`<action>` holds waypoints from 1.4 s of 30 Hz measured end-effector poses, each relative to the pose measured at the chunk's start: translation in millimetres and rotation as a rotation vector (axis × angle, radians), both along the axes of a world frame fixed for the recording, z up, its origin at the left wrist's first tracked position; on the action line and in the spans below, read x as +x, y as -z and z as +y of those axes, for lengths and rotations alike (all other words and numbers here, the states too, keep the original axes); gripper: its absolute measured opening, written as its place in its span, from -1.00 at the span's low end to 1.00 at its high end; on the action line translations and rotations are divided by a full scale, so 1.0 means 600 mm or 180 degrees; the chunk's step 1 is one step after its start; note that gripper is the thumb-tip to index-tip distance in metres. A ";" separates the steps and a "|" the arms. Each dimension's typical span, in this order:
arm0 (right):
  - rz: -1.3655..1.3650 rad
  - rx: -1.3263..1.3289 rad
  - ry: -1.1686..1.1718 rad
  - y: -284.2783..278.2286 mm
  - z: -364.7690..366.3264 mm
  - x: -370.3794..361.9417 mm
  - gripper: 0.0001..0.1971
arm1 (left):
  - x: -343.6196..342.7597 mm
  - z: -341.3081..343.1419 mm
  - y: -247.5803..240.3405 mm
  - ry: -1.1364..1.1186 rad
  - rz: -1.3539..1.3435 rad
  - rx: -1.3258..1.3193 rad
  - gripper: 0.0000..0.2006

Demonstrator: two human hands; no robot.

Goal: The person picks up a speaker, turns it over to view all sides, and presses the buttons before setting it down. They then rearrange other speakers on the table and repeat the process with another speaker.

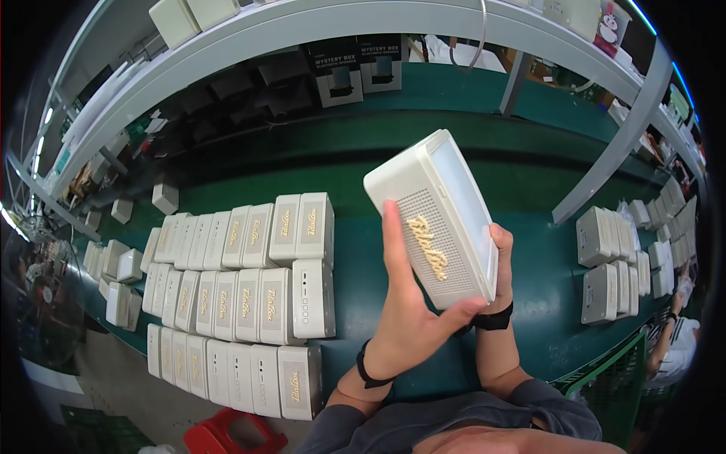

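Note:
A cream-coloured speaker [401,178] is held up tilted over the bench, in front of me. Its perforated grille, with raised gold lettering, faces me, and a pale, smooth panel shows on its right side. My left hand [404,303] grips the grille side, index finger stretched up along its left edge and thumb at the bottom corner. Around the lower right edge closes my right hand [502,261], most of its fingers hidden behind the speaker. Black bands circle both wrists. To the left stand rows of similar speakers [280,227], some showing grilles and others their button sides.
The bench [355,250] is green. More speakers [601,291] stand at the right. Dark printed boxes [340,87] sit at the back beneath a grey shelf beam [318,34]. A green crate [605,386], a red stool [227,435] and another person [677,348] are nearby.

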State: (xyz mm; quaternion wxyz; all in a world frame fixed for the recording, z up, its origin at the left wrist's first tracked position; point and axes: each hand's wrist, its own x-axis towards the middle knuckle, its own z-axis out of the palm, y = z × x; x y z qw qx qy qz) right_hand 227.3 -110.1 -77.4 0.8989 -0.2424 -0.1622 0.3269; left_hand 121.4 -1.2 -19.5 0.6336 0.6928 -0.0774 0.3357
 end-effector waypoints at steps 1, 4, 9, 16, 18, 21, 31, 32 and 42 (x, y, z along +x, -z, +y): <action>0.0062 -0.0088 0.0027 0.000 0.007 -0.004 -0.36 | 0.000 -0.003 0.003 -0.0088 -0.0041 0.0179 0.14; 0.0199 -0.0215 0.0158 -0.002 0.019 -0.010 -0.37 | 0.001 -0.006 0.004 -0.0086 0.0097 0.0177 0.16; -0.0297 -0.0585 0.1117 -0.003 0.012 -0.009 -0.47 | 0.016 -0.001 0.011 -0.0367 0.0064 0.0222 0.13; -0.2315 -0.0708 0.2452 -0.051 0.006 -0.053 -0.50 | 0.031 0.017 0.019 -0.0512 0.0034 -0.1155 -0.19; -0.2772 -0.0434 0.2305 -0.063 0.008 -0.065 -0.46 | 0.023 0.022 0.020 -0.0320 0.0047 -0.1556 -0.28; -0.3334 -0.0612 0.2333 -0.069 0.000 -0.071 -0.42 | 0.015 0.029 0.018 0.0028 0.0036 -0.2389 -0.40; -0.3776 -0.0866 0.2327 -0.057 0.003 -0.071 -0.26 | 0.007 0.025 -0.002 0.0543 0.0180 -0.3216 -0.47; -0.3729 -0.1054 0.2435 -0.064 0.009 -0.076 -0.22 | 0.007 0.022 -0.004 0.0612 0.0203 -0.3366 -0.47; -0.3507 -0.1553 0.2662 -0.058 0.018 -0.072 -0.11 | 0.014 0.026 0.004 0.1021 0.0409 -0.3581 -0.50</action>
